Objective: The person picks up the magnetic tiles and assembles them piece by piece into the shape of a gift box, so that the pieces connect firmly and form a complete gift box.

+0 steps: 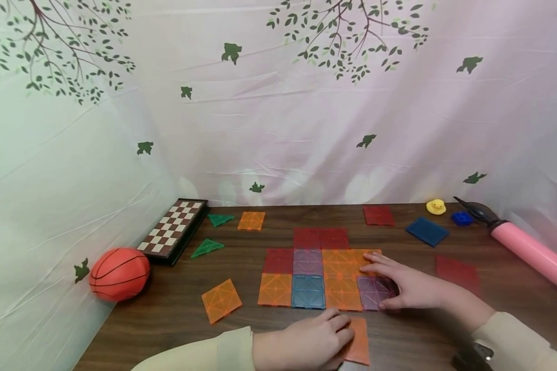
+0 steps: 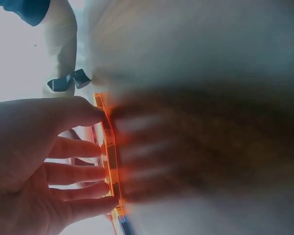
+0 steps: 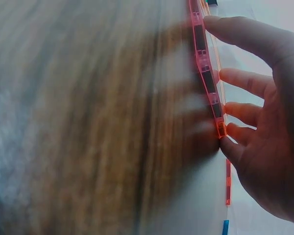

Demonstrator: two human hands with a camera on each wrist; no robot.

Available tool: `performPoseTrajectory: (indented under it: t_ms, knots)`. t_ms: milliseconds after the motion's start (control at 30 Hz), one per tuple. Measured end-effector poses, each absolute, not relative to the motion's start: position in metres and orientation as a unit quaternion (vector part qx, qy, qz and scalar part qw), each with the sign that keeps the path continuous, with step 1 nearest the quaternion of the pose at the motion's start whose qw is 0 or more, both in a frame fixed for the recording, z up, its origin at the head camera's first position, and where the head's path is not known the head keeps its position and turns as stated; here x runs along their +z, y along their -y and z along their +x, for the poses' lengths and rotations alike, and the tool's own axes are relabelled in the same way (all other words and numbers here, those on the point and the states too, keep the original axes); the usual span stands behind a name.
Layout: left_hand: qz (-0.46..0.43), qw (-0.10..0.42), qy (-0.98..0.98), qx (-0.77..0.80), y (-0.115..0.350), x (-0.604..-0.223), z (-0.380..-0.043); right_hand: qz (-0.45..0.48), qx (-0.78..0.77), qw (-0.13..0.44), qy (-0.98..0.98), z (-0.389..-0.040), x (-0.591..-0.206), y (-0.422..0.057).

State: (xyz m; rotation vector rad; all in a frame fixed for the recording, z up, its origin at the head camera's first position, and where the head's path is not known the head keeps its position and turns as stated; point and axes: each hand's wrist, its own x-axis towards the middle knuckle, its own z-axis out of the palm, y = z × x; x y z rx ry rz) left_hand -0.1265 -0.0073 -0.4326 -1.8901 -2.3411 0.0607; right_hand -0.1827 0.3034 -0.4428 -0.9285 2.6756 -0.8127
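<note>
Your left hand (image 1: 313,340) is touching an orange tile (image 1: 359,341) on your side of the tile block (image 1: 327,269) on the worktop (image 1: 167,319), its fingers spreading. Your right hand (image 1: 406,286), spread, is resting at the block's right edge, by the purple tile (image 1: 371,293).

Toward the near edge of the brown wood-grain desk (image 1: 167,312), the left hand (image 1: 307,342) partly hides a square orange plastic tile (image 1: 360,340).

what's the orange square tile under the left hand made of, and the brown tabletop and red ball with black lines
Orange square tile: probably smooth translucent plastic; its edge glows in the left wrist view.
Brown tabletop: wood or printed laminate, fairly smooth, judging by its streaky grain.
Red ball: perhaps matte rubber or foam, showing only soft shading.
</note>
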Motion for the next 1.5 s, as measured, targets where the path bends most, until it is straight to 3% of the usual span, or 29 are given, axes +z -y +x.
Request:
performPoseTrajectory:
  t_ms: [233, 500, 767, 1000, 1267, 1500]
  knots:
    - [-0.603, 0.055, 0.793, 0.059, 0.008, -0.429, -0.129, -0.319, -0.265, 0.093, -0.905, -0.185, -0.442, -0.301]
    - [-0.584, 0.017, 0.812, -0.012, 0.024, -0.425, -0.141, -0.321, -0.269, 0.09, -0.903, -0.184, -0.442, -0.303]
    - [-0.461, 0.042, 0.879, -0.11, 0.083, -0.412, -0.162, -0.325, -0.27, 0.082, -0.902, -0.185, -0.443, -0.303]
    - [-0.348, 0.066, 0.93, -0.094, 0.149, -0.418, -0.171, -0.316, -0.281, 0.101, -0.901, -0.187, -0.444, -0.303]
    - [-0.223, -0.039, 0.97, -0.086, 0.193, -0.429, -0.168, -0.316, -0.279, 0.1, -0.901, -0.187, -0.446, -0.304]
    - [-0.295, -0.058, 0.947, -0.113, 0.201, -0.426, -0.155, -0.312, -0.279, 0.101, -0.902, -0.188, -0.447, -0.303]
